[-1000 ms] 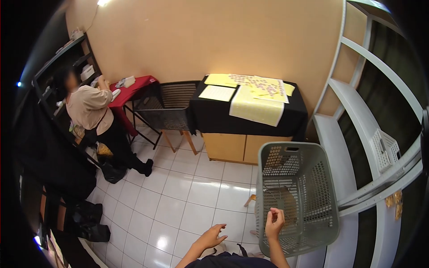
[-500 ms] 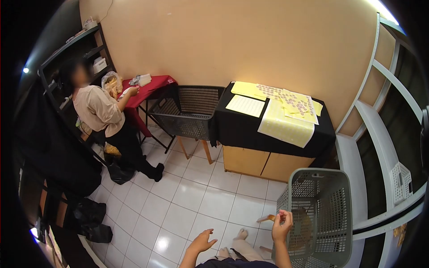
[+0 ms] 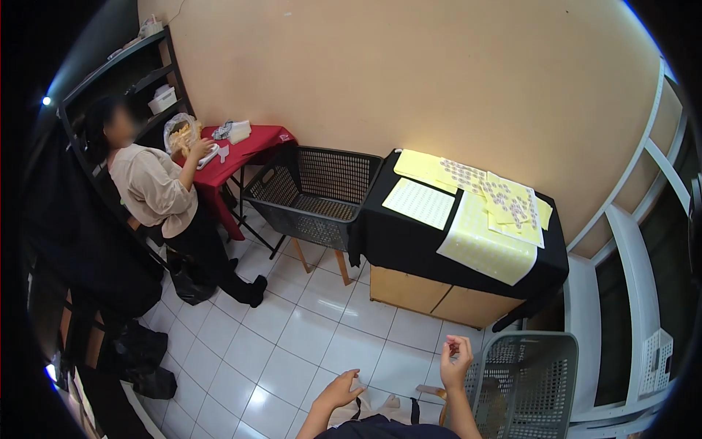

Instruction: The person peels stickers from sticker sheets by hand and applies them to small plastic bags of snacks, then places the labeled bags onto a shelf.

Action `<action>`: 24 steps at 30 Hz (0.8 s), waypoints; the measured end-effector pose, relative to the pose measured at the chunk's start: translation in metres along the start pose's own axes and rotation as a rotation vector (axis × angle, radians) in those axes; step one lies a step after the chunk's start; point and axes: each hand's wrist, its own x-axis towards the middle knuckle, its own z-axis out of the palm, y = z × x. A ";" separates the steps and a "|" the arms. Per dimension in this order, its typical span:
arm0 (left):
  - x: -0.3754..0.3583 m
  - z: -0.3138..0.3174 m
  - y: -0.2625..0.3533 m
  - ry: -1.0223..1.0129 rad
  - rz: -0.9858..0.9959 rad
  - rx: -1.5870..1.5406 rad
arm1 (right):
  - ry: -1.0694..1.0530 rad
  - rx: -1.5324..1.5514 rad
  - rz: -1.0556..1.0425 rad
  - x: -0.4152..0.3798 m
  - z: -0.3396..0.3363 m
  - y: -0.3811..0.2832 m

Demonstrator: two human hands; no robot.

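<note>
Both forearms bare, no sleeves; dark garment covers the lap.

A grey perforated plastic basket stands upright at the near right, its open top facing up, on the white tiled floor, with something brownish lying inside, too dim to identify.

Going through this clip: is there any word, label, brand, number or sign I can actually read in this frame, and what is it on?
None can be read.
The yellow sheets on the black-covered table carry rows of small marks or stickers, too small and blurred to read.
The items on the red table beside the other person show no legible print.
The grey basket by the right hand and the black basket show no readable label.
</note>
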 end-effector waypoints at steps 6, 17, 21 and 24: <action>0.054 -0.049 -0.006 -0.055 0.030 0.004 | -0.044 0.040 0.013 0.037 0.065 0.002; 0.131 -0.155 -0.021 0.062 -0.010 0.121 | -0.164 0.042 -0.102 0.101 0.154 -0.023; 0.156 -0.167 -0.018 0.030 -0.047 0.068 | -0.194 0.041 -0.072 0.115 0.171 -0.011; 0.180 -0.168 -0.015 0.016 -0.047 0.051 | -0.238 0.030 -0.053 0.131 0.182 0.001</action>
